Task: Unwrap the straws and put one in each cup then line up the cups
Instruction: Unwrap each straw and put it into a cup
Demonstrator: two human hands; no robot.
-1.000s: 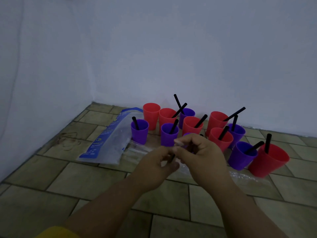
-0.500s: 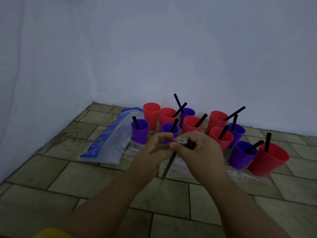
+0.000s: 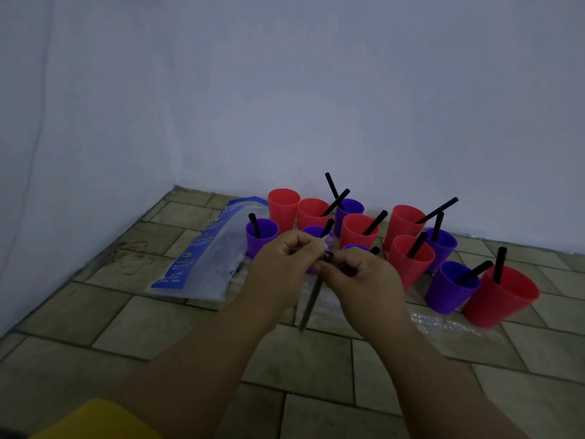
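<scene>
Black straw (image 3: 311,299) hangs lower — hands (image 3: 281,267) unchanged.

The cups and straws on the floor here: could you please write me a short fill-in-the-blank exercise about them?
1. The cups are red and ____.
2. The far-left red cup holds ____ straw.
3. Both hands, left hand and right hand, grip one ____ straw.
4. The clear plastic bag with blue print lies ____ of the cups.

Missing words: purple; no; black; left

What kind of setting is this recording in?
Probably a bare corner of a room indoors, with the work done on the floor: tiled floor, plain painted walls meeting in a corner, and the cups standing directly on the tiles, no table.
</scene>
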